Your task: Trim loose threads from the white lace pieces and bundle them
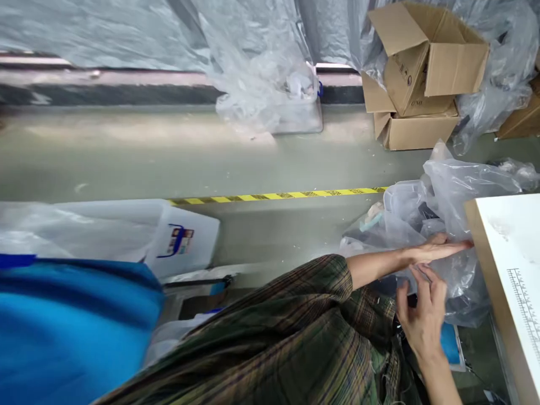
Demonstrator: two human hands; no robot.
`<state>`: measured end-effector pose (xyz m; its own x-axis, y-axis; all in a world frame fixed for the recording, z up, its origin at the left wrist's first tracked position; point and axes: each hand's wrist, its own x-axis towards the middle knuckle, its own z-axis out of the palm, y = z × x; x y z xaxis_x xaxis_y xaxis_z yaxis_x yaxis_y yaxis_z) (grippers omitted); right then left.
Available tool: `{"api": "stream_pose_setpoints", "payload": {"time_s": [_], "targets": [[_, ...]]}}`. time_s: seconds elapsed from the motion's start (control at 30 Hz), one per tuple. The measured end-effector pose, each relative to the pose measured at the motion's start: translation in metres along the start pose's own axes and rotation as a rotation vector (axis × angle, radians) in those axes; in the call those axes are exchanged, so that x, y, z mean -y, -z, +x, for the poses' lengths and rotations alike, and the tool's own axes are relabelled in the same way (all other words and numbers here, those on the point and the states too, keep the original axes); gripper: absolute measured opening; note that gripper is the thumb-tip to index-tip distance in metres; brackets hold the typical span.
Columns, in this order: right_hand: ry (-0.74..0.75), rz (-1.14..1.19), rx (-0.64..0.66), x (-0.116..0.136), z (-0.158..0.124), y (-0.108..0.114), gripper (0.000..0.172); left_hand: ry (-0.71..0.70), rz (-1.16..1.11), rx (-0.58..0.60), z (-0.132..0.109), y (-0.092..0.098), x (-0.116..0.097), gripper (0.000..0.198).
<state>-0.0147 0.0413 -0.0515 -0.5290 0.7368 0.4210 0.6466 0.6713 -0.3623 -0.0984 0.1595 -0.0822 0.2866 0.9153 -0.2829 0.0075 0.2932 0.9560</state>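
Observation:
My left hand (439, 251) is stretched out flat, its fingertips at the wooden edge of a white table (517, 236). It appears to hold nothing. Just below it in the head view, my right hand (423, 318) has loosely bent fingers held apart, with no object visible in them. The right fingertips come close to the left palm; I cannot tell whether they touch. Behind both hands lie clear plastic bags (458, 281). A plaid sleeve (329, 278) covers my upper left arm.
Cardboard boxes (426, 73) are stacked at the upper right. Yellow-black tape (274, 196) crosses the floor. A white plastic bin (189, 242) and blue cloth (71, 332) stand at the left. A plastic-covered tub (297, 115) sits by the wall. A ruler scale (525, 306) marks the tabletop.

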Motion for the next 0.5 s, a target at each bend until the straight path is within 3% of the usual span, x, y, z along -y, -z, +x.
{"api": "stream_pose_setpoints", "payload": {"time_s": [0.03, 0.1, 0.2, 0.27, 0.33, 0.4, 0.43, 0.5], "targets": [[-0.115, -0.020, -0.015, -0.004, -0.012, -0.017, 0.043, -0.004, 0.010, -0.011, 0.001, 0.005, 0.003, 0.048], [-0.322, -0.060, 0.041, -0.021, -0.033, -0.048, 0.067, 0.004, 0.061, -0.040, -0.001, 0.022, 0.013, 0.047], [-0.541, -0.028, 0.285, -0.049, -0.055, -0.076, 0.081, -0.015, 0.232, -0.071, -0.025, 0.066, 0.033, 0.065], [-0.652, 0.000, 0.434, -0.058, -0.063, -0.081, 0.081, 0.092, 0.360, 0.004, -0.055, 0.096, 0.050, 0.072], [-0.747, -0.001, 0.501, -0.059, -0.063, -0.080, 0.081, 0.179, 0.389, 0.032, -0.089, 0.116, 0.071, 0.084], [-0.813, -0.021, 0.504, -0.056, -0.060, -0.077, 0.082, 0.265, 0.454, -0.040, -0.118, 0.121, 0.093, 0.101], [-0.831, -0.033, 0.499, -0.054, -0.058, -0.075, 0.083, 0.297, 0.475, -0.089, -0.129, 0.120, 0.103, 0.100], [-0.853, -0.048, 0.512, -0.050, -0.052, -0.071, 0.085, 0.350, 0.496, -0.204, -0.142, 0.113, 0.119, 0.076]]}}
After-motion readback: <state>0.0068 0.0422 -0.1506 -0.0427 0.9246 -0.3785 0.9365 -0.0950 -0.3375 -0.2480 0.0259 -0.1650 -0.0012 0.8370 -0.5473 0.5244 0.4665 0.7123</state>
